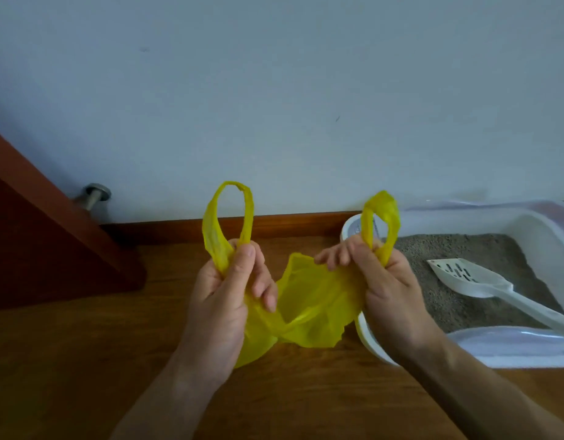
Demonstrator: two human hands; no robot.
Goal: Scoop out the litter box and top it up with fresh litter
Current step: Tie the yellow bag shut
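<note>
Against the wall at right, on the wooden floor (83,360), sits the white litter box (541,236) with a slotted scoop (474,277) lying on its grey litter. Beside it, the left hand (223,296) and right hand (382,281) each grip a handle of a yellow plastic bag (309,309), fingers curled tight.

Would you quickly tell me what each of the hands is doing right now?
Left hand: closed, gripping one handle of the yellow plastic bag.
Right hand: closed, gripping the bag's other handle.
</note>
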